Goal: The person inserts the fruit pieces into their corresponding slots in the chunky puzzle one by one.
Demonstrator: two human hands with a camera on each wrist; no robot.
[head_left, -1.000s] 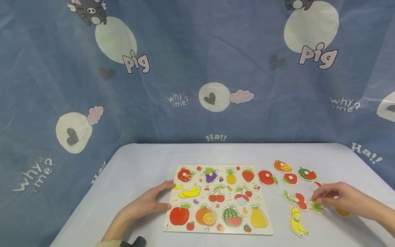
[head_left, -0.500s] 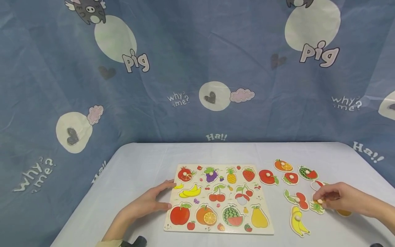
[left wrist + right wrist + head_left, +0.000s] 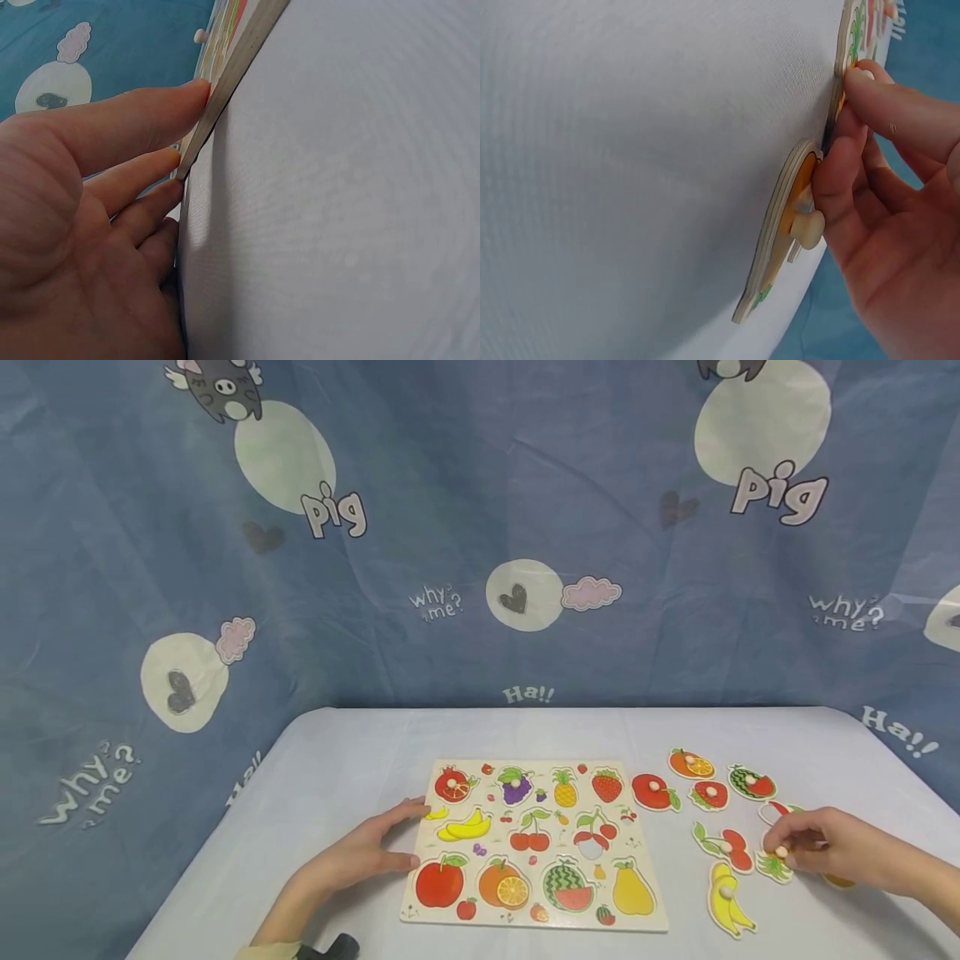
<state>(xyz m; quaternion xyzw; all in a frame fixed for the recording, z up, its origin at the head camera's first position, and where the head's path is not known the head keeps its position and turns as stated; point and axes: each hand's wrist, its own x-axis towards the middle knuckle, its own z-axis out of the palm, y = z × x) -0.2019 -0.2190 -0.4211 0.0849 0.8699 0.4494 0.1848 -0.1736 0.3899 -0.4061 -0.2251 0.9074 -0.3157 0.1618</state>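
Where the right hand (image 3: 828, 845) works: thumb and forefinger are clamped on the knob (image 3: 781, 852) of the pineapple piece (image 3: 772, 867), which lies on the worktop (image 3: 360, 760) to the right of the board (image 3: 558, 843), among other loose fruit pieces.
Left hand (image 3: 366, 853): thumb and forefinger stand well apart, touching the board's left side, seemingly to steady it.
Step in hand: most likely picking up the pineapple piece; the pomegranate piece (image 3: 452, 787) and grape piece (image 3: 516, 787) already sit in the board.
Next move: probably a lift by the knob, clear of the cherry piece (image 3: 738, 852), then a carry to the pineapple outline (image 3: 566, 787) in the board's far row, with a turn, since the piece's leaves point toward the person.
Right wrist view: a yellow-orange piece (image 3: 799, 184) shows its knob and layered edge just beside the lower fingers; the head view mostly hides it.
Left wrist view: the board's side edge and thickness show, which the head view barely gives.
Head view: only here does the whole layout appear.
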